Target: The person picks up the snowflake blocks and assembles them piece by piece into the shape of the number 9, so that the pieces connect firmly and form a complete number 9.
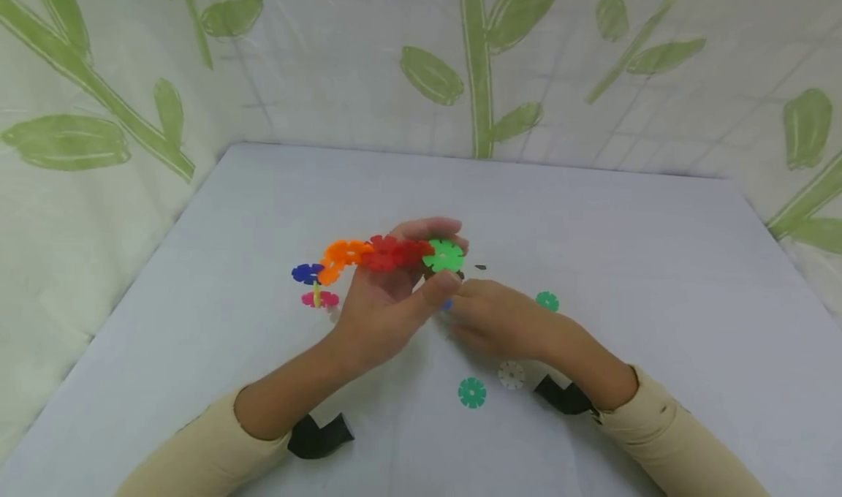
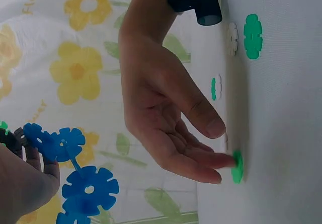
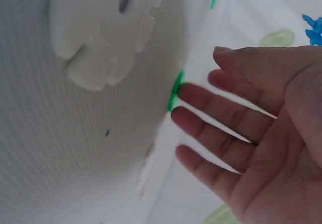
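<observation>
My left hand (image 1: pixel 388 300) grips the joined chain of snowflake discs (image 1: pixel 375 254) above the counter (image 1: pixel 658 278) — assembly partly done — while my right hand (image 1: pixel 500 318), fingers straight and holding nothing, touches a loose green disc (image 2: pixel 237 166); other loose discs (image 1: pixel 471 392) still lie unattached.

White table (image 1: pixel 658 278) carries loose green discs (image 1: pixel 471 392) and a white disc (image 1: pixel 511 374).

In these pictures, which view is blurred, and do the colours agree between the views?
Right wrist view: soft and blurred, the white piece very close. Head view: sharp, evenly lit, faint shadows. Left wrist view: the chain appears blue, but orange and red in the head view.
</observation>
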The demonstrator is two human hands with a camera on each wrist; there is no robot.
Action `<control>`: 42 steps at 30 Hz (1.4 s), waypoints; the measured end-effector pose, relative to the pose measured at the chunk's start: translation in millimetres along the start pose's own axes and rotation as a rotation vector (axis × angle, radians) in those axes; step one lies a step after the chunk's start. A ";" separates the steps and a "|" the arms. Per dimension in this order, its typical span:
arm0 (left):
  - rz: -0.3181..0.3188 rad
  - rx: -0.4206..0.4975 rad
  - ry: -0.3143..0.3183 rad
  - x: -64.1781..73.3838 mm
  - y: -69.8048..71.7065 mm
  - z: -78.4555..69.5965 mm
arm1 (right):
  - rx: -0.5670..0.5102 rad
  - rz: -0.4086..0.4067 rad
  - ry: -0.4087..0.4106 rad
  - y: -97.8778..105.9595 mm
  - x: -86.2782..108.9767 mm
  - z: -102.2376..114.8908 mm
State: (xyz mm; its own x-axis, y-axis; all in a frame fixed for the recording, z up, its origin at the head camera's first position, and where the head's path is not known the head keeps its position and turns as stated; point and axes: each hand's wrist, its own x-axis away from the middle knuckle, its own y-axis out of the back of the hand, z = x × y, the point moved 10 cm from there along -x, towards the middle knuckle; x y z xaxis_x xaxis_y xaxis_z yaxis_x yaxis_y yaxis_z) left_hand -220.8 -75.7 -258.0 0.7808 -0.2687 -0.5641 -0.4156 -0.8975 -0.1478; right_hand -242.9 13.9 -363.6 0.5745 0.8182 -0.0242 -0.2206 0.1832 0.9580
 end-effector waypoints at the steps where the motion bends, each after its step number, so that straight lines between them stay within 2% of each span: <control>1: 0.010 -0.006 0.002 0.1 -1.1 0.1 | -0.019 0.005 -0.016 0.5 -0.2 -1.0; 5: 0.054 -0.044 0.024 1.2 -6.2 3.3 | -0.111 0.054 -0.139 -1.7 2.4 -11.4; 9: 0.084 -0.067 0.048 2.1 -9.7 6.3 | -0.132 0.095 -0.246 -4.3 7.7 -23.0; 14: 0.087 -0.066 0.038 2.1 -9.5 6.4 | -0.180 0.127 -0.257 -6.1 9.5 -25.0; 20: 0.089 -0.071 0.039 0.7 -10.2 6.6 | -0.246 0.128 -0.204 -11.5 3.9 -12.8; 26: 0.085 -0.084 0.023 0.1 -8.2 4.8 | -0.245 0.190 -0.258 -13.3 8.8 -13.2; 28: 0.075 -0.096 0.000 -1.3 -5.8 3.2 | -0.282 0.138 -0.238 0.7 11.0 -12.8; 29: 0.069 -0.104 -0.012 -2.1 -4.5 2.3 | -0.306 0.085 -0.228 11.9 12.6 -12.5; 31: 0.053 -0.132 -0.036 -4.1 -1.5 0.5 | -0.370 -0.066 -0.185 41.4 17.4 -9.7; 33: 0.039 -0.154 -0.046 -5.2 1.4 -0.4 | -0.437 -0.236 -0.105 73.7 26.0 -2.4; 36: 0.038 -0.173 -0.027 -5.4 2.8 0.7 | -0.501 -0.409 -0.002 107.8 41.9 10.7; 38: 0.051 -0.182 0.008 -4.8 2.1 3.1 | -0.528 -0.459 0.043 119.0 48.8 19.9; 42: 0.093 -0.201 0.070 -3.5 -2.7 6.8 | -0.545 -0.484 0.062 124.8 53.8 32.8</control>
State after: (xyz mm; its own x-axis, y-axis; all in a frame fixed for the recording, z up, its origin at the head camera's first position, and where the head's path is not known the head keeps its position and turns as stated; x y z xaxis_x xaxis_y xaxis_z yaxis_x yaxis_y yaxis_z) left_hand -225.6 -70.0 -261.2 0.7770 -0.3708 -0.5088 -0.3913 -0.9175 0.0710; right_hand -213.7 62.9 -236.0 0.6650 0.6033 -0.4402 -0.3235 0.7639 0.5583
